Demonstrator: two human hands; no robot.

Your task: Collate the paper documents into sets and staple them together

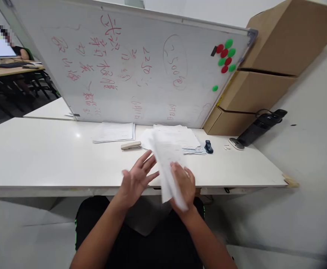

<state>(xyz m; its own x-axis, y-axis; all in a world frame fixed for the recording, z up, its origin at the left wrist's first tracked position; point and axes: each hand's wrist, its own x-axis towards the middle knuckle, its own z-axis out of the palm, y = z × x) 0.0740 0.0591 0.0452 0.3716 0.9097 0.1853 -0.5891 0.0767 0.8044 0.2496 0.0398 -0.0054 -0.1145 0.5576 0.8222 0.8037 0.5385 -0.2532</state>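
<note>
A blurred sheaf of white paper sheets (pixel 166 168) stands tilted over the desk's front edge. My right hand (pixel 185 186) grips it from the right side, thumb partly hidden by the sheets. To the left of the sheaf, my left hand (pixel 137 181) is empty, palm up with fingers spread, its fingertips close to the paper. Beyond the hands lies a spread pile of printed papers (pixel 190 137). Left of that pile is a beige stapler (pixel 131 146), with a neater paper stack (pixel 114 132) behind it. A small dark blue stapler (pixel 208 147) sits at the pile's right.
A whiteboard (pixel 152 74) with red writing and round magnets stands along the back of the white desk (pixel 40 153). Stacked cardboard boxes (pixel 267 89), a black bottle (pixel 260 129) and a computer mouse (pixel 236 144) are at right. Another person sits far left.
</note>
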